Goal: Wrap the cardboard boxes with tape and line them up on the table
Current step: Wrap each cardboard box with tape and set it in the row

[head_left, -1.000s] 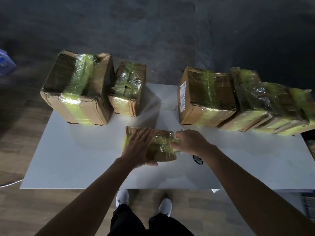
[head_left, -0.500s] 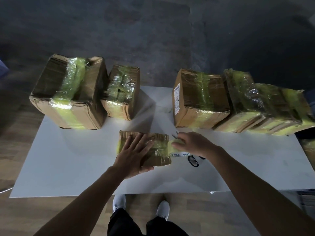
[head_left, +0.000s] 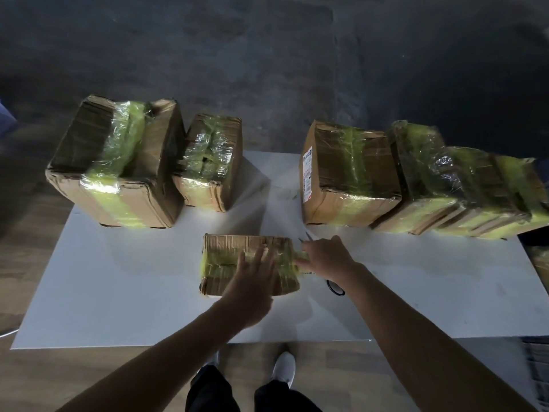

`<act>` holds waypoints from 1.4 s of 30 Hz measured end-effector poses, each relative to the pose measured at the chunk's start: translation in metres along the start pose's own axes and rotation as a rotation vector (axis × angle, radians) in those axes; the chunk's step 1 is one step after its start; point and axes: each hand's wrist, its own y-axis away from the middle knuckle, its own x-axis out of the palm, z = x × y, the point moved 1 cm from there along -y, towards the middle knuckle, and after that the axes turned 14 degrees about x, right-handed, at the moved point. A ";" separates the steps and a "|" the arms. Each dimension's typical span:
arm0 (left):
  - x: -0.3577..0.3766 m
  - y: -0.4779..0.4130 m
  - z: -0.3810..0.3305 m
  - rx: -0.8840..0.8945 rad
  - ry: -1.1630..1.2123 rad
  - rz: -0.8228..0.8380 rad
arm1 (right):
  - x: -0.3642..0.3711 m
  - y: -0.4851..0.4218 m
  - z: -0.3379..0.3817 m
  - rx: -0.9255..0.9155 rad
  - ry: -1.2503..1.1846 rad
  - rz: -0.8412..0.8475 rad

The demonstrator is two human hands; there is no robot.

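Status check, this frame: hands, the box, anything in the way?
Left hand flat on small box. Right hand grips tape at its right end. Scissors under right wrist, not blocking.

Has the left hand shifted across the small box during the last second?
Yes: the left hand slid rightward over the small box, from its left half toward its right end.

Small box [head_left: 231, 242] flat, yellow tape [head_left: 214, 260] across top; wrapped boxes [head_left: 118, 162] lined behind.
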 end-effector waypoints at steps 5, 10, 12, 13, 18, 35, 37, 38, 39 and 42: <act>-0.015 -0.021 -0.026 -0.116 0.052 0.061 | 0.002 0.005 -0.006 0.020 -0.123 0.040; -0.004 -0.023 -0.018 -0.093 0.090 0.052 | 0.001 0.010 -0.026 0.126 -0.599 0.174; -0.009 -0.020 -0.011 -0.074 0.135 0.053 | -0.003 0.010 -0.032 0.142 -0.710 0.169; -0.014 -0.016 -0.007 -0.062 0.142 0.003 | -0.008 0.011 -0.033 0.127 -0.744 0.151; -0.037 0.012 0.025 0.026 0.319 -0.317 | -0.054 0.012 -0.024 -0.069 -0.992 0.123; -0.057 0.050 0.053 -0.059 0.723 -0.888 | -0.112 0.010 0.022 -0.153 -0.767 -0.021; -0.050 0.050 0.056 -0.165 0.823 -0.881 | -0.121 0.007 0.025 -0.173 -0.835 -0.010; -0.049 0.052 0.058 -0.215 0.815 -0.849 | -0.120 0.006 0.029 -0.189 -0.808 -0.013; -0.050 0.056 0.061 -0.250 0.741 -0.824 | -0.118 0.006 0.034 -0.201 -0.767 -0.008; -0.063 0.059 0.076 -0.153 0.368 -0.775 | -0.111 0.006 0.049 -0.207 -0.753 -0.003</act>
